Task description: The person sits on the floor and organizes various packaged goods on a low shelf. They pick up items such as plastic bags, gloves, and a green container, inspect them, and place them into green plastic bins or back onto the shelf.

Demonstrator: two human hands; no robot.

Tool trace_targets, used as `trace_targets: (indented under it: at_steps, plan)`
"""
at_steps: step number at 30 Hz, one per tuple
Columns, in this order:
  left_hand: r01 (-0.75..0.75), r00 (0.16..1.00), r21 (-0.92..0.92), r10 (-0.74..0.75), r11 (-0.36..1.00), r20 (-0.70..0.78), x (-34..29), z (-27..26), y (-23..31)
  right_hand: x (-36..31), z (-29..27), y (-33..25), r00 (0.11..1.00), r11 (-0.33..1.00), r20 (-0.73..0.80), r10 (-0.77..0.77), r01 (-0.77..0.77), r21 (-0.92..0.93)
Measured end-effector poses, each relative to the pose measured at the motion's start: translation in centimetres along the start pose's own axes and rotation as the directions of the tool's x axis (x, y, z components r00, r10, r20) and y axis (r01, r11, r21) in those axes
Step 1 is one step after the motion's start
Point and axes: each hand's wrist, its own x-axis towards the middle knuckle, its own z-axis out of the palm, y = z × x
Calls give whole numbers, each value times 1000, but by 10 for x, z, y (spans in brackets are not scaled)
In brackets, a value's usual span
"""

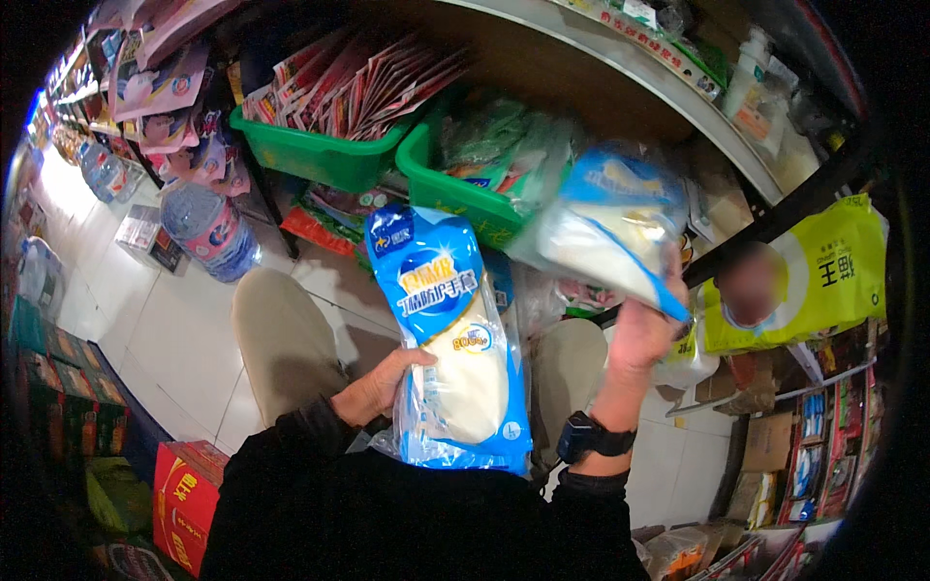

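Item 1: blue-and-white pack point(455, 339), clear plastic, pale contents, approx. centre of view, running 12 to 6 o'clock w/ slight tilt; printed face up. Blue plastic also shows along its R edge; can't tell if same pc.

Item 2: second pack point(615, 223), similar colours, at 2 o'clock, tilted, blurred; overlaps R end of the right-hand basket in view.

L hand point(383, 387): at 7–8 o'clock, pinching item 1 by its L edge, thumb on front, fingers mostly hidden behind.

R hand point(647, 334): at 3–4 o'clock, gripping item 2 at its lower R side; fingertips blurred/partly hidden. Black wrist device point(591, 439) below it, on wrist.

Surroundings: green basket point(325, 160), 10–11 o'clock, w/ red-and-white packets point(354, 92) stood in rows. Second green basket point(448, 194), 12 o'clock, just beside, w/ clear-wrapped goods. Lg water bottle point(208, 232), blue-tinted, 9–10 o'clock, upright on tiled floor point(126, 320); small carton point(148, 237) near it. Yellow-green pack point(833, 261), 3 o'clock. Red box point(184, 504), 8 o'clock. Beige knees point(281, 334) either side of item 1.
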Motion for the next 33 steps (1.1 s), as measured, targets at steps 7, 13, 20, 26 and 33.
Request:
trace_targets:
  at_steps: [7,13,20,26,33]
  plan:
    - [-15,992,-11,14,1000,-128,-47,30,13,-7,7,4,975,986,155,162,-164,5]
    - [-114,973,29,118,993,-201,-74,-20,32,-35,-20,5,962,923,165,216,-256,286]
    - [-304,870,264,380,915,-315,-110,15,48,-34,-72,40,865,898,-245,438,-410,156]
    - [-427,825,211,474,879,-307,-146,-23,54,-25,-65,62,770,772,-113,627,-598,215]
    - [-377,685,313,489,872,-540,-199,-129,80,-12,-51,59,779,777,65,623,-627,59]
